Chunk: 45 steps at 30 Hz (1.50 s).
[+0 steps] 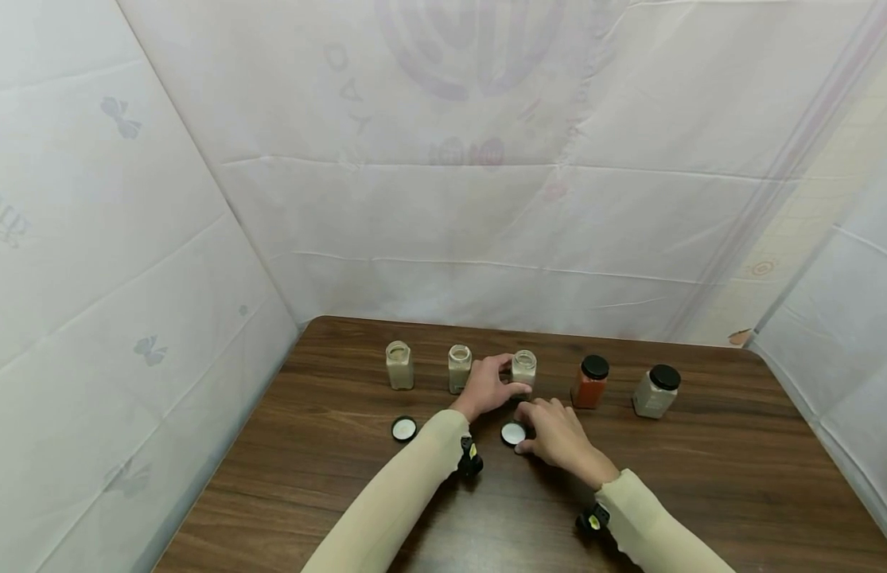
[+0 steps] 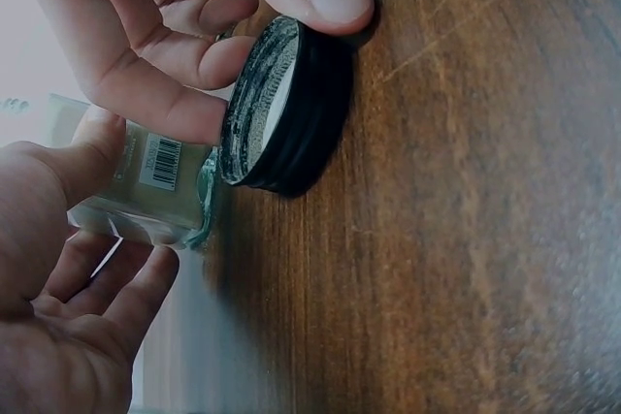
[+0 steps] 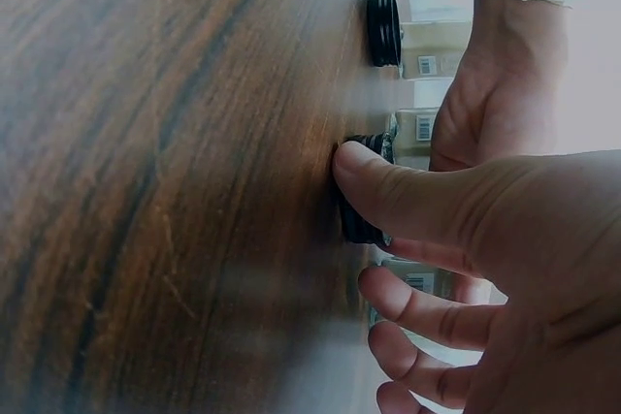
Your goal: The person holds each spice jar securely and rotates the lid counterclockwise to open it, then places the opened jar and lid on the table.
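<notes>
My left hand [image 1: 486, 386] holds an uncapped square glass jar [image 1: 524, 366] of pale powder, thumb on one side and fingers on the other. In the left wrist view this jar shows a barcode label [image 2: 161, 162]. In front of the jar, my right hand [image 1: 558, 434] pinches a black screw lid [image 1: 513, 434] at its rim between thumb and index finger. The lid lies on the table with its white inside up. In the right wrist view, the thumb covers part of the lid [image 3: 361, 218]; the other fingers are loosely bent beside it.
Two more uncapped jars of pale powder, one at the left [image 1: 400, 368] and one beside my left hand [image 1: 459, 370], stand in the row. Right of them are a black-capped orange-red jar [image 1: 590, 383] and a black-capped pale jar [image 1: 656, 391]. Another upturned lid [image 1: 403, 429] lies left on the table.
</notes>
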### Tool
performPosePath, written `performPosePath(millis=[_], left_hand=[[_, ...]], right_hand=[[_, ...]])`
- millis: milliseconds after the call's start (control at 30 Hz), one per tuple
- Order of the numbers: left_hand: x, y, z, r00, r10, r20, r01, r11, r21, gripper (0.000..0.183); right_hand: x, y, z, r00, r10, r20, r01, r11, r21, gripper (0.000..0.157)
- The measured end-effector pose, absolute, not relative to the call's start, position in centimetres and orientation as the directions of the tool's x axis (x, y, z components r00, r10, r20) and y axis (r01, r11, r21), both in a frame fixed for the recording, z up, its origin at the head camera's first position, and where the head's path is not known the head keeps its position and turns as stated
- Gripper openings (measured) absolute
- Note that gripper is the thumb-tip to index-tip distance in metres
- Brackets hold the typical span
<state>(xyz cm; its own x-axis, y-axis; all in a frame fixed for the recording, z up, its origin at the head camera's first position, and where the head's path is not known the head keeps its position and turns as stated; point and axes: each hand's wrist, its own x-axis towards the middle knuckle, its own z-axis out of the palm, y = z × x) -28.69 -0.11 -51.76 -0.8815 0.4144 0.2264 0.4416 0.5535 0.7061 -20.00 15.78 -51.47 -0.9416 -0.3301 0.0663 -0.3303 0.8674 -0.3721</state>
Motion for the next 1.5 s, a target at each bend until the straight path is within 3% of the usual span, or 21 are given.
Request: performPosePath(millis=[567, 833, 1200, 1500], left_hand=[[-28.4, 0.1, -51.3, -0.897, 0.412, 0.162, 0.402, 0.603, 0.690, 0.050], [-28.4, 0.0, -51.2, -0.898, 0.405, 0.175, 0.409, 0.614, 0.675, 0.053], [-27.8, -0.1, -51.9, -0.904, 0.392, 0.173, 0.390, 0.588, 0.709, 0.066], [-27.3, -0.2, -51.6, -0.887, 0.398, 0.234, 0.426, 0.511, 0.746, 0.081]], right_hand=[[-19.2, 16.0, -50.7, -0.934, -0.340, 0.105, -0.355, 0.866, -0.353, 0.049], [-18.7, 17.2, -49.7, -0.932, -0.339, 0.130, -0.363, 0.854, -0.373, 0.040], [-18.2, 18.5, -49.1, -0.940, -0.315, 0.129, -0.341, 0.866, -0.367, 0.037], [-18.1, 19.7, -48.4, -0.930, -0.307, 0.200, -0.361, 0.864, -0.351, 0.028]])
